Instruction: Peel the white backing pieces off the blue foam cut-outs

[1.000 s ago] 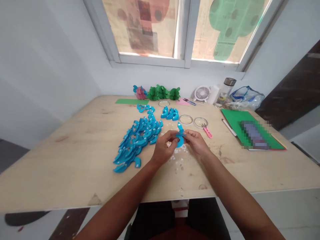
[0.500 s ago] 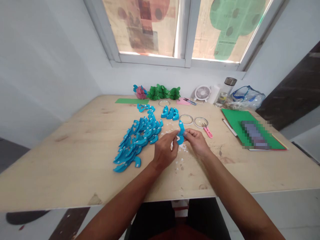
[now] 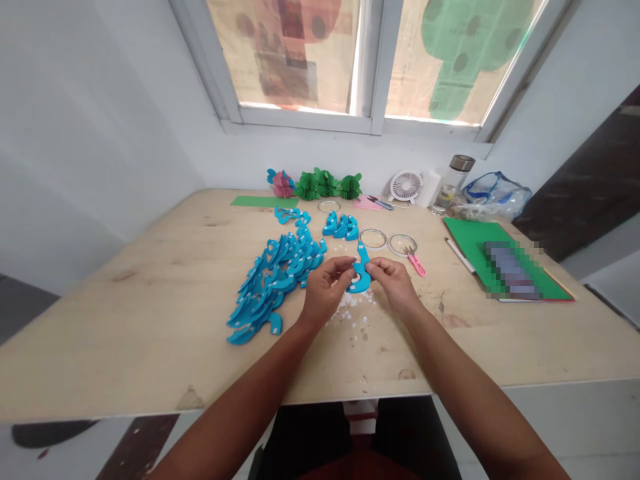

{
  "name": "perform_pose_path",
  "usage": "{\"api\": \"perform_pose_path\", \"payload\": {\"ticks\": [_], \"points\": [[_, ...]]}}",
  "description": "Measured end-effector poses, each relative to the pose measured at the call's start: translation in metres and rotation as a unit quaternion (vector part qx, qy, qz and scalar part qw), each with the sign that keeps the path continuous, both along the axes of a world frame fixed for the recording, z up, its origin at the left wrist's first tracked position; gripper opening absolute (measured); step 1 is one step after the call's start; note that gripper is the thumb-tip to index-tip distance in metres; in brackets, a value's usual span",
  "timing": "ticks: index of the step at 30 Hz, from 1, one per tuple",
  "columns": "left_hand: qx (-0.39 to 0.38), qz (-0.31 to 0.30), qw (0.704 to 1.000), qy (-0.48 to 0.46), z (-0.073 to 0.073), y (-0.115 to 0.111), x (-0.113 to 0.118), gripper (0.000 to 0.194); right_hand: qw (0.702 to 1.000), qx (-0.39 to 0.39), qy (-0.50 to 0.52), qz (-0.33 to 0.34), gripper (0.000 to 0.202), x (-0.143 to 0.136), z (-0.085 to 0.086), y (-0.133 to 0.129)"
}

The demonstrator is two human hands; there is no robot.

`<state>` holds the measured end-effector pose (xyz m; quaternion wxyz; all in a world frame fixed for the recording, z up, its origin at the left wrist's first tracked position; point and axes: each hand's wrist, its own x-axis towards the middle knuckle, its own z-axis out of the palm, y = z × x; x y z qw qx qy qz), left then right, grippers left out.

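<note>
A curved blue paper piece (image 3: 359,285) with small white patches is held up over the table between my hands. My right hand (image 3: 395,283) pinches its right edge between thumb and fingers. At the piece's left side, my left hand (image 3: 326,288) has thumb and index finger bent together in a pinch; a tiny white bit shows by the fingertips, too small to name. Under both hands lie many small white scraps (image 3: 356,310). To the left spreads a large heap of similar blue paper pieces (image 3: 280,273), and a smaller group of blue pieces (image 3: 341,227) sits farther back.
Tape rolls (image 3: 373,239) and pink-handled snips (image 3: 416,261) lie beyond my right hand. Green sheets (image 3: 463,243), a white pen (image 3: 460,255) and a blurred object are on the right. Green paper shapes (image 3: 325,185), a small fan (image 3: 406,187) and a bottle (image 3: 453,183) line the wall.
My left hand has shifted slightly left and its fingers have loosened from the blue piece. The piece has turned, showing more of its lower curve. My right hand keeps its pinch.
</note>
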<state>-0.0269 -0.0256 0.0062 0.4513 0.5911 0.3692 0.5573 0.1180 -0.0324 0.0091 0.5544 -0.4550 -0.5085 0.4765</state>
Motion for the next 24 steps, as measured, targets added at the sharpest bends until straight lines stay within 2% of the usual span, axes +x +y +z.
{"api": "perform_pose_path", "payload": {"ticks": [16, 24], "points": [[-0.046, 0.011, 0.999, -0.027, 0.0048, -0.0019, 0.0015, 0.017, 1.0, -0.001, -0.031, -0.006, 0.026, -0.0018, 0.0007, -0.001], [-0.116, -0.013, 0.991, -0.059, 0.0036, 0.0024, 0.0005, 0.021, 0.997, 0.018, -0.077, -0.004, 0.024, -0.0001, -0.0009, -0.0006]]}}
